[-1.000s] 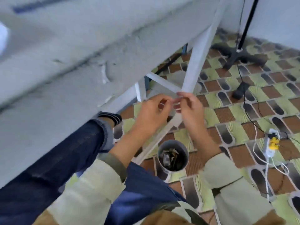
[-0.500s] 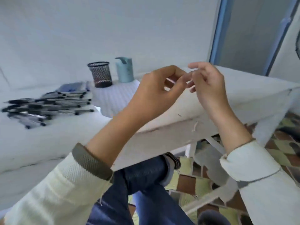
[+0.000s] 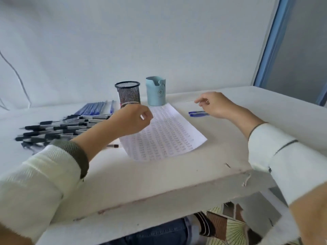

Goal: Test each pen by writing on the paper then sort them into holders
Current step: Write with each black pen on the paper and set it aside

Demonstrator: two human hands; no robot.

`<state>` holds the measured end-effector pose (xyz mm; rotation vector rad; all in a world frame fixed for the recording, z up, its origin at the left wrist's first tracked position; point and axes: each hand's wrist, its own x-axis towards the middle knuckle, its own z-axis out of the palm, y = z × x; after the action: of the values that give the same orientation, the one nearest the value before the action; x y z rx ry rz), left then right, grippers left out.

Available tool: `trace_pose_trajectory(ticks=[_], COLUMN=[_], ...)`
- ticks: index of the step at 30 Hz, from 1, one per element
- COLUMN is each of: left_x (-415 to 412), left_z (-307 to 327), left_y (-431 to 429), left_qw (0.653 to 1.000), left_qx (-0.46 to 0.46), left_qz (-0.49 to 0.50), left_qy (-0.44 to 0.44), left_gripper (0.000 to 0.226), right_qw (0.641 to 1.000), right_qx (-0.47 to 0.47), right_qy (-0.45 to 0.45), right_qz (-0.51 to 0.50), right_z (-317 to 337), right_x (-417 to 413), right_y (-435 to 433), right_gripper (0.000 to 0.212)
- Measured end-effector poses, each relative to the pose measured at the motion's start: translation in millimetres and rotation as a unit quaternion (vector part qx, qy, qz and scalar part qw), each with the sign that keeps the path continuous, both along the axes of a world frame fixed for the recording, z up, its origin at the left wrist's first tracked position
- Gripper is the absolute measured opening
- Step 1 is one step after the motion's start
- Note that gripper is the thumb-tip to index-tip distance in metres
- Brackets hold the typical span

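Note:
My left hand (image 3: 131,119) hovers over the left edge of the written-on paper (image 3: 164,133), fingers curled in; a small white spot shows between the fingertips, and I cannot tell what it is. My right hand (image 3: 216,105) hangs just above a blue pen (image 3: 197,113) lying right of the paper, thumb and forefinger pinched, perhaps on something thin. A black mesh holder (image 3: 127,93) and a light blue holder (image 3: 155,91) stand side by side behind the paper. A heap of black pens (image 3: 58,128) lies at the left, with a row of blue pens (image 3: 95,107) behind it.
The white table (image 3: 159,177) ends in a worn front edge near me, with a wall close behind the holders. One dark-tipped pen (image 3: 113,145) pokes out from under my left forearm. My knee and the patterned floor (image 3: 230,227) show below the table.
My view has swung up from the floor under the table to the tabletop. My hands, pinched together in front of me before, have parted and moved out over the paper and the blue pen.

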<state>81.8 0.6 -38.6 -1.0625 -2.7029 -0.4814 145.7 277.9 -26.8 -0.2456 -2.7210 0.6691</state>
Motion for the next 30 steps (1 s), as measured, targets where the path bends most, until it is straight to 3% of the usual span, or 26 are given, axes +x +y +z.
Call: trace_pose_trajectory(ticks=[7, 10, 13, 15, 17, 21, 26, 30], left_x=[-33.8, -37.5, -39.4, -38.3, -38.2, -36.6, -34.6, -22.2], left_z=[-9.3, -16.2, -24.0, -25.8, -27.3, -28.5, -27.3, -24.9], left_y=[1.1, 1.5, 0.8, 0.2, 1.5, 4.0, 2.5, 6.0], left_qw=[0.998, 0.996, 0.994, 0.994, 0.993, 0.993, 0.993, 0.994], left_qx=[-0.06, -0.08, -0.108, -0.107, -0.105, -0.112, -0.113, -0.106], left_qz=[0.028, 0.024, 0.014, 0.018, 0.025, 0.027, 0.026, -0.013], left_qy=[0.012, -0.019, 0.015, 0.028, 0.037, 0.038, 0.023, -0.018], left_gripper=[0.026, 0.033, 0.038, 0.04, 0.041, 0.042, 0.043, 0.049], right_qw=[0.962, 0.963, 0.974, 0.987, 0.992, 0.963, 0.948, 0.906], right_qx=[0.175, 0.18, 0.2, 0.15, 0.032, -0.228, -0.287, -0.369], right_qy=[-0.209, -0.2, -0.11, -0.01, 0.065, 0.09, 0.081, 0.093], right_qz=[0.002, 0.011, 0.009, 0.049, 0.106, 0.11, 0.114, 0.185], right_z=[11.9, 8.1, -2.0, -2.1, 4.3, 15.1, 14.6, 16.0], right_x=[-57.4, -63.8, -65.7, -63.8, -58.6, -46.4, -47.8, -44.9], right_y=[21.4, 19.9, 14.2, 10.0, 0.3, -23.4, -32.0, -33.8], right_gripper=[0.016, 0.006, 0.012, 0.012, 0.009, 0.037, 0.035, 0.06])
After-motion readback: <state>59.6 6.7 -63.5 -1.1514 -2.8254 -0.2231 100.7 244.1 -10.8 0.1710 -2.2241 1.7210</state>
